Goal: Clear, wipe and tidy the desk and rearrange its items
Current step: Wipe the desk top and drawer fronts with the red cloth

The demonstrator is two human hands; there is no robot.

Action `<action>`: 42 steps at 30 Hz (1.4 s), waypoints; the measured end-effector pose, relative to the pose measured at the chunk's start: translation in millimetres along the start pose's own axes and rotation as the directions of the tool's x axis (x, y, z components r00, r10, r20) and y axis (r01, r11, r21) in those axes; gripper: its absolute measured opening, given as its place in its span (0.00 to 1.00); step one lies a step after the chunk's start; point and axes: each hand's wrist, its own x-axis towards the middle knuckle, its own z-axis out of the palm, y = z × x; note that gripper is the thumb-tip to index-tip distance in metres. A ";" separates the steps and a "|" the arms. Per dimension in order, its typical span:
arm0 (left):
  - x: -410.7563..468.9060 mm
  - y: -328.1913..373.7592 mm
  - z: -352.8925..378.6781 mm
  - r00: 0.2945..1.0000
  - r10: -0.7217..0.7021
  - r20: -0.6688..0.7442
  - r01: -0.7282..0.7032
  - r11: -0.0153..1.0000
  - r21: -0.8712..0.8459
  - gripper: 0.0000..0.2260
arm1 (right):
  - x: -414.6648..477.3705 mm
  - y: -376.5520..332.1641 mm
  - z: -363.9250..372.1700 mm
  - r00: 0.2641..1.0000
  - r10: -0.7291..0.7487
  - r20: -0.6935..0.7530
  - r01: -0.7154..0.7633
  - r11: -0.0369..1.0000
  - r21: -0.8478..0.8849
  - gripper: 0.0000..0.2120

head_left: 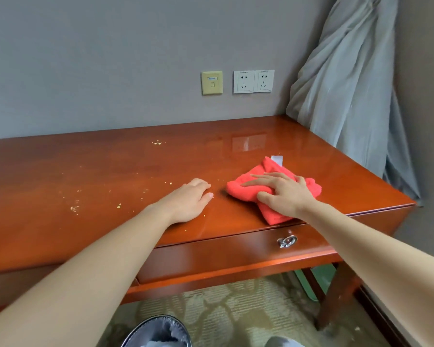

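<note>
Though crumpled, red cloth (pixel 271 169) under right hand (pixel 283 192), tag (pixel 276 160) wallward.

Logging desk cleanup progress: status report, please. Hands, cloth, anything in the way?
Right hand flat on red cloth, front right of desk. Left hand resting on desk beside it. Crumbs scattered to the left, unwiped.
</note>
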 end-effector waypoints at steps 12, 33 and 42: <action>-26.9 -3.7 20.4 0.993 0.053 -0.107 -0.055 0.998 -0.013 0.23 | -47.5 -39.9 22.9 0.988 0.029 -0.155 -0.030 1.000 -0.004 0.22; -79.3 -76.2 -1.3 0.983 -0.097 -0.153 0.099 0.995 0.005 0.23 | -9.7 -31.4 14.9 0.939 0.281 -0.199 -0.285 0.959 0.008 0.21; -95.0 -101.5 -0.9 0.967 -0.172 -0.190 0.180 0.983 0.027 0.25 | 40.4 -89.3 37.3 0.908 0.361 -0.212 -0.366 0.930 0.014 0.22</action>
